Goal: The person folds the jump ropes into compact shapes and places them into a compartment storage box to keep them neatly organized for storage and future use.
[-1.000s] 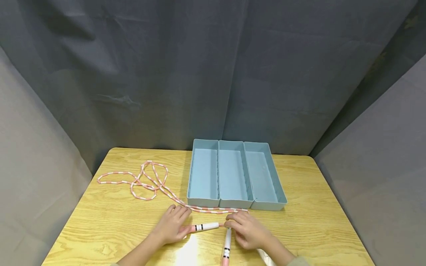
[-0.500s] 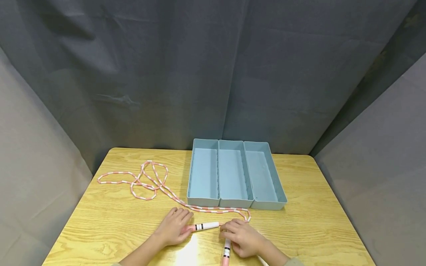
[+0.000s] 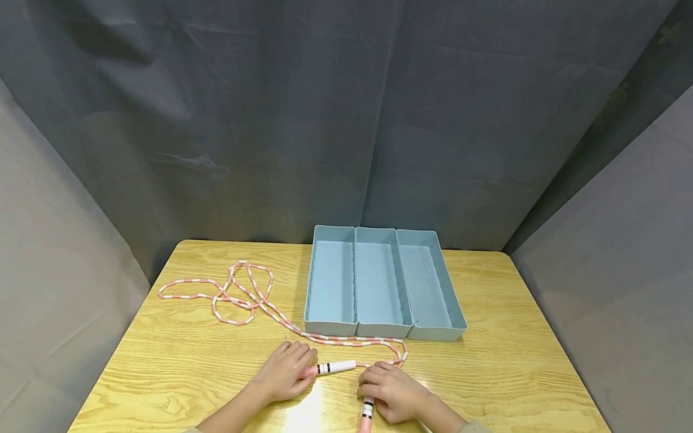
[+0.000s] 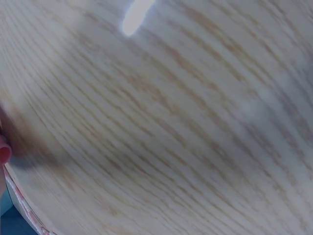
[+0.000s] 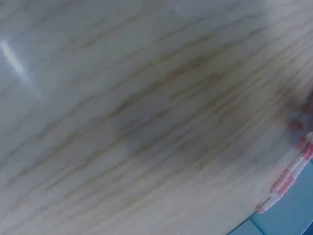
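Observation:
A jump rope [image 3: 287, 325] with pink and white beads lies across the table. My left hand [image 3: 287, 368] grips the pink end of one handle [image 3: 337, 367], whose white end points right. In the left wrist view, that handle's pink butt [image 4: 4, 152] shows at the left edge. My right hand [image 3: 395, 392] curls over the white end of the second handle [image 3: 366, 414], where the rope meets it; its fingertips are hidden underneath. That handle's pink end points toward me. In the right wrist view, beaded rope [image 5: 288, 178] runs along the lower right.
Three light-blue open trays [image 3: 384, 331] stand side by side just behind the rope, toward the back of the wooden table [image 3: 509, 373]. Loose loops of rope spread at the left. A dark curtain [image 3: 260, 120] hangs behind, with grey panels on both sides.
My right hand has moved slightly left and toward me, over the second handle's white end. The rope's right end now forms a small loop beyond it. My left hand has barely shifted.

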Demonstrator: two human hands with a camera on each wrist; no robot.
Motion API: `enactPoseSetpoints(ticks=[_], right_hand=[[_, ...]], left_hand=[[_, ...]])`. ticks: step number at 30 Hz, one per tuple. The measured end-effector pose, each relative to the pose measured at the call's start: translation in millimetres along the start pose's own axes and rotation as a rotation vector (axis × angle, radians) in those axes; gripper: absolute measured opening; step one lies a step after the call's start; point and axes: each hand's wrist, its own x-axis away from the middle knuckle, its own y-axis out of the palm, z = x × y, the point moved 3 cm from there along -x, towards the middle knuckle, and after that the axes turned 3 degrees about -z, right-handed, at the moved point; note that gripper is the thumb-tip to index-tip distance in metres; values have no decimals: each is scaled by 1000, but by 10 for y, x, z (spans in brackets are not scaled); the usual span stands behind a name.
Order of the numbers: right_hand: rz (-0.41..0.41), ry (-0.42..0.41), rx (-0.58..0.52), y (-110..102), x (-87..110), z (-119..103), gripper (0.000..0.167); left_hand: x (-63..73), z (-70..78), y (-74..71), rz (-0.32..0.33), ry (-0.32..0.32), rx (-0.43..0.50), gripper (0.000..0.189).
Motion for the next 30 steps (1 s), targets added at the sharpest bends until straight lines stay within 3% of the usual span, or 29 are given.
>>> enactPoseSetpoints(ticks=[14,30], right_hand=[[36,51,17,4,-13,39,29],[65,96,48,-35,-39,17,29]], left_hand=[[5,25,26,-40,13,-9,29],[14,53,82,-19,78,6,18]])
